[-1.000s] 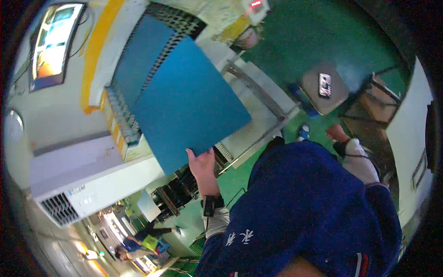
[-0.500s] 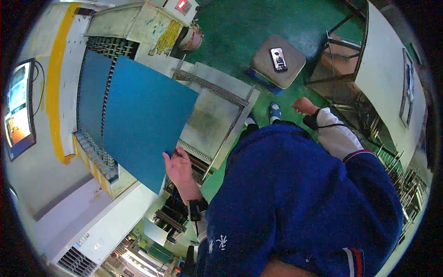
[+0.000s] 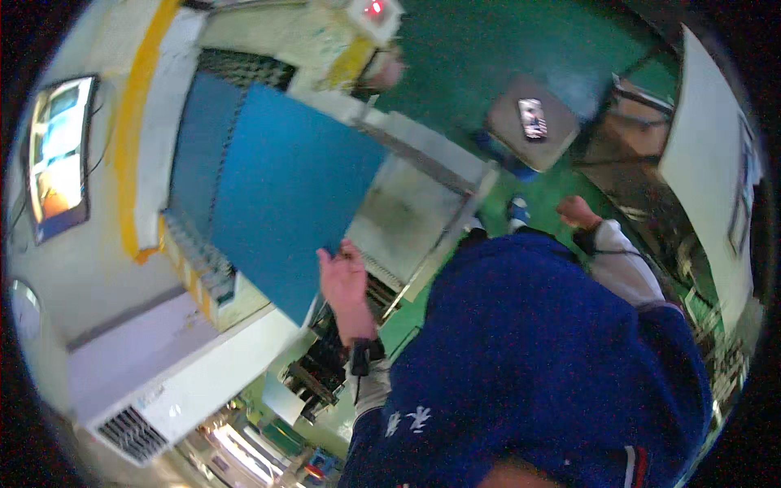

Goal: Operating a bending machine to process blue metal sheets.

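A large flat blue sheet (image 3: 293, 187) lies tilted across the roller bed on the left. Beside its near right edge is my left hand (image 3: 345, 285), palm up, with the thumb apart and the fingers loosely bent. The fingertips are at the sheet's edge; blur hides whether they touch it. A second, darker blue sheet (image 3: 199, 146) lies farther left on the rollers. My right hand (image 3: 578, 213) hangs at my right side over the green floor, its fingers curled in and nothing visible in them.
A metal frame (image 3: 423, 167) borders the pale machine table (image 3: 411, 203). Ahead stands a padded stool (image 3: 557, 146) with a phone (image 3: 533, 120) on it. On the right are a rack (image 3: 634, 122) and a white panel (image 3: 708, 154). A lit screen (image 3: 61, 154) is at far left.
The view has swung, so the surroundings sit farther right and the picture is blurred. My left hand stays by the sheet's edge; my right hand keeps hanging at my side.
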Motion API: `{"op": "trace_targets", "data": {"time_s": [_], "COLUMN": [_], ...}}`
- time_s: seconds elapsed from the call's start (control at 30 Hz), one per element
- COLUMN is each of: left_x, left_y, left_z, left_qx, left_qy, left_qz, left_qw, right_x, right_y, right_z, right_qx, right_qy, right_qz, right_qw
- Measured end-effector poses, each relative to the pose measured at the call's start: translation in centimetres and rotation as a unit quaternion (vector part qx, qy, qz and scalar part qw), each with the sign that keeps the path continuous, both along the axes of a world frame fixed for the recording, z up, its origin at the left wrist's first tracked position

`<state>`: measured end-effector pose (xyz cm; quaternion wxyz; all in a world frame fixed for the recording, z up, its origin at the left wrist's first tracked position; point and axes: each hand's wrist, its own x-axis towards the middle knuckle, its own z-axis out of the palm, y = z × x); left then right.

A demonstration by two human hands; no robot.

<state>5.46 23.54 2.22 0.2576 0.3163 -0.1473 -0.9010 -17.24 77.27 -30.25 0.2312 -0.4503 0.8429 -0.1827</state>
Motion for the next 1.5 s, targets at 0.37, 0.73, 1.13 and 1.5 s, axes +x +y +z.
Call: {"op": "trace_targets", "data": {"time_s": [0.37,0.73,1.13,1.5], "left_x": [-0.1,-0.4,-1.6,-2.9], "left_y": [-0.5,-2.1,-3.9,-5.8], "left_z": [0.2,-0.1,-0.6,0.2], "left_qx": [0.006,-0.006,-0.021,-0.005], "left_qy": [-0.011,0.010,0.018,0.034], "left_qz": [0.044,0.009,-0.013,-0.016], "left_qw": [0.999,1.000,1.000,0.999], "right_x": [0.4,0.7,-5.0,1.8], "right_y": [-2.7,-2.8,-19.1,-29.1], "right_z": [2.2,2.5,32.8,55.4], "right_qx": [0.002,0.011,-0.273,-0.405], "right_qy": [-0.523,-0.529,-0.580,-0.813], "right_qz": [-0.445,-0.464,-0.156,0.315], "right_qw": [0.727,0.710,0.751,0.277]}}
